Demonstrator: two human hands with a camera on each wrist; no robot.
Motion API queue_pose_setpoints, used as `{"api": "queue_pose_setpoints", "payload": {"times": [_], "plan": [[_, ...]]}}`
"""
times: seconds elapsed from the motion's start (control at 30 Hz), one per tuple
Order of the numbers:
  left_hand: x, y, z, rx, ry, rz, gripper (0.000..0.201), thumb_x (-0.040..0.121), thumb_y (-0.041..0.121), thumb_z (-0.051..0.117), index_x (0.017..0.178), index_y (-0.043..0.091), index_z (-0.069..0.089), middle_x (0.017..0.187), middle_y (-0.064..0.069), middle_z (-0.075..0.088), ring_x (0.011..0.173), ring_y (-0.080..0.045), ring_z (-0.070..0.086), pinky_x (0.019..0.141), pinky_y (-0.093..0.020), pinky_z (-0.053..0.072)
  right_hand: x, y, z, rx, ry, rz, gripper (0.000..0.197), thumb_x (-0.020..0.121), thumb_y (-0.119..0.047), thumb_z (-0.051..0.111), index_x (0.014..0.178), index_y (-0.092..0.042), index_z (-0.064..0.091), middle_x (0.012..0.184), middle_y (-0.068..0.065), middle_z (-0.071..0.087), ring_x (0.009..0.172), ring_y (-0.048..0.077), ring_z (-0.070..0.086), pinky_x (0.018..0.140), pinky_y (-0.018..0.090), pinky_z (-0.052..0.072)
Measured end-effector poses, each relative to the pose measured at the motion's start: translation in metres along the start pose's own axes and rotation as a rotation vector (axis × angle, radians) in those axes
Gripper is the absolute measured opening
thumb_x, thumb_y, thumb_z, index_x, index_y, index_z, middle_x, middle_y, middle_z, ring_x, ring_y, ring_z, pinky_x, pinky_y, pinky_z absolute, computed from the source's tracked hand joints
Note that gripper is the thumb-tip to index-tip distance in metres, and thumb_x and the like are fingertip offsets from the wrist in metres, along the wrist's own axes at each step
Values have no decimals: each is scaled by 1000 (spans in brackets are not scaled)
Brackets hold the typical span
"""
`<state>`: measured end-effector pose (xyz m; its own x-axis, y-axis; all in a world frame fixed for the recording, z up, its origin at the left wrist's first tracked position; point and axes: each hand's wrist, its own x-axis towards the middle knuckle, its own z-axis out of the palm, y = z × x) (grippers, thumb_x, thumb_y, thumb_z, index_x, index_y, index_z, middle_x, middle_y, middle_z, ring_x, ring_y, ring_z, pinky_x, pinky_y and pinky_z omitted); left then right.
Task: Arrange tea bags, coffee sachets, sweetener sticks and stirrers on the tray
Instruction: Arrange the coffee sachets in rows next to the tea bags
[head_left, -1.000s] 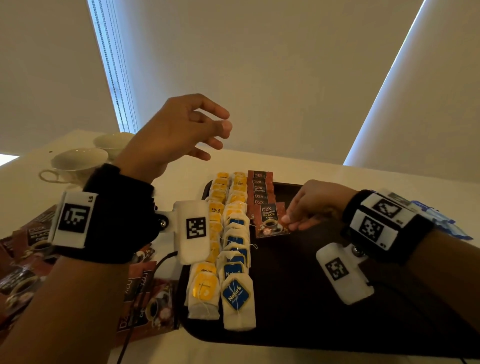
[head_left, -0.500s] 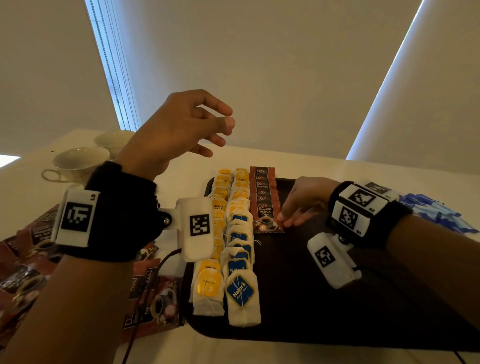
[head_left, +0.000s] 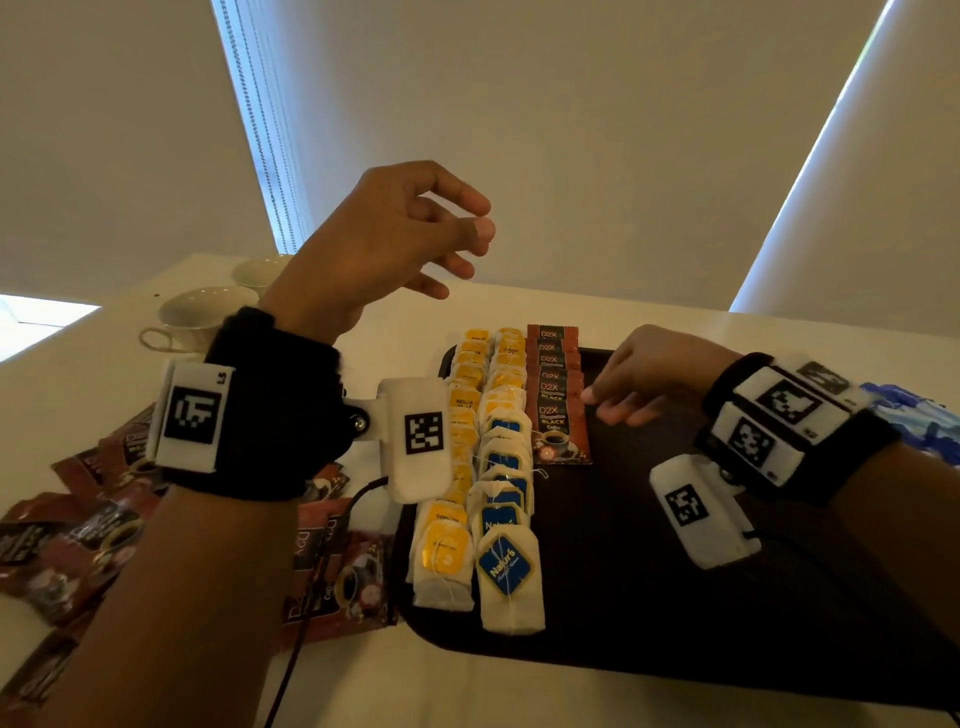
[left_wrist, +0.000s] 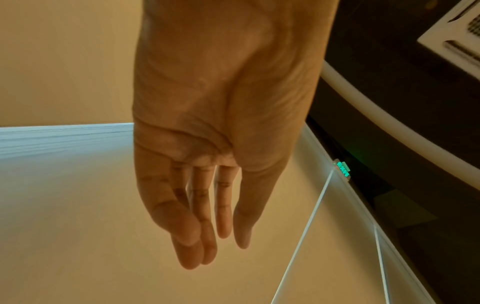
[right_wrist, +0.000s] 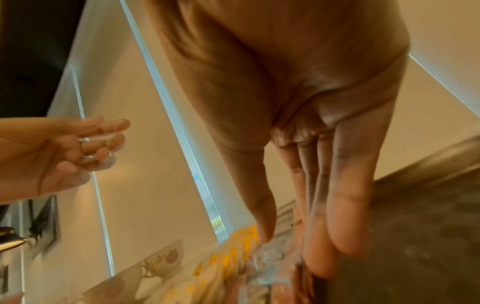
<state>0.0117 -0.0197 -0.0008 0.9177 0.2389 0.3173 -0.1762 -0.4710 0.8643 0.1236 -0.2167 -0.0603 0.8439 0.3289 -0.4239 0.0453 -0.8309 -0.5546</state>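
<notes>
Tray dark, sits on the white counter, filling 4–6 o'clock of the head view. On it, three columns running 12 to 6: yellow-tag tea bags at the left edge, blue-tag tea bags just beside them (upper part of that column shows yellow tags too), then coffee sachets overlapping in the far half only.

Right hand low over the tray at 3 o'clock of the sachet column, fingers extended and relaxed, fingertips at the sachets' right edge; contact unclear, wrist view is blurred. Holding nothing.

Left hand raised in the air at 11 o'clock of the tray, fingers loosely spread, empty (left wrist view confirms bare palm).

Off-tray: loose coffee sachets piled on the counter at 9 o'clock, two teacups at 10 o'clock, blue packets at 3 o'clock behind the right wrist.
</notes>
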Motion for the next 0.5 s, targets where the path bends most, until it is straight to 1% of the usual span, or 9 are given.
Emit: {"api": "queue_pose_setpoints", "payload": {"times": [0.07,0.13,0.17,0.2,0.27,0.33,0.4,0.47,0.5], "plan": [[-7,11,-5,29,27,41,28,89,27,64,113,15,61,94,-2,72,78,-12,70,60,-19,54,-12,2,-1,-12,60,-98,13,82,-17,69,91,-9,63,86,7,67,71,14,62,60,24,50],[-16,23,-10,65,70,91,28,90,27,62,114,13,60,94,-2,72,79,-12,69,61,-20,54,-28,2,-1,-35,105,-226,15,79,-20,72,88,-14,62,86,3,66,75,14,64,63,26,51],[-20,29,-13,75,97,110,28,91,27,61,115,13,60,94,-1,72,79,-12,69,61,-20,54,-36,3,0,-76,120,-292,14,77,-21,73,86,-17,62,85,1,65,76,12,63,63,25,49],[-24,34,-17,76,124,119,27,92,27,60,115,13,60,94,-1,71,79,-12,70,61,-19,54,-42,3,2,-149,126,-341,14,77,-21,74,83,-19,62,84,-2,63,75,9,60,61,22,45],[-33,41,-24,71,155,113,25,92,27,59,113,13,60,92,1,71,77,-11,70,60,-19,52,-47,4,8,-321,87,-359,14,76,-22,74,78,-20,61,79,-6,59,72,4,53,57,19,35],[-45,49,-29,122,150,109,24,92,27,59,112,13,61,90,2,71,77,-10,70,58,-18,52,-43,4,13,-440,47,-318,19,75,-23,76,76,-19,58,76,-8,56,70,4,50,54,20,32],[-59,55,-36,189,117,122,24,88,29,60,108,16,61,90,2,71,76,-10,69,57,-18,54,-30,3,15,-522,42,-313,27,71,-26,80,82,-18,56,80,-6,57,77,10,53,55,21,34],[-78,56,-44,208,75,115,30,76,40,63,100,24,62,88,2,71,74,-11,69,55,-21,56,-15,3,18,-554,38,-331,41,67,-28,83,94,-17,54,92,-2,59,85,15,53,61,24,41],[-88,54,-49,193,62,113,34,69,47,64,97,28,63,87,1,72,74,-11,69,53,-23,55,-9,4,20,-562,42,-344,46,65,-29,83,98,-18,52,95,-1,60,86,16,54,66,28,43]]}}
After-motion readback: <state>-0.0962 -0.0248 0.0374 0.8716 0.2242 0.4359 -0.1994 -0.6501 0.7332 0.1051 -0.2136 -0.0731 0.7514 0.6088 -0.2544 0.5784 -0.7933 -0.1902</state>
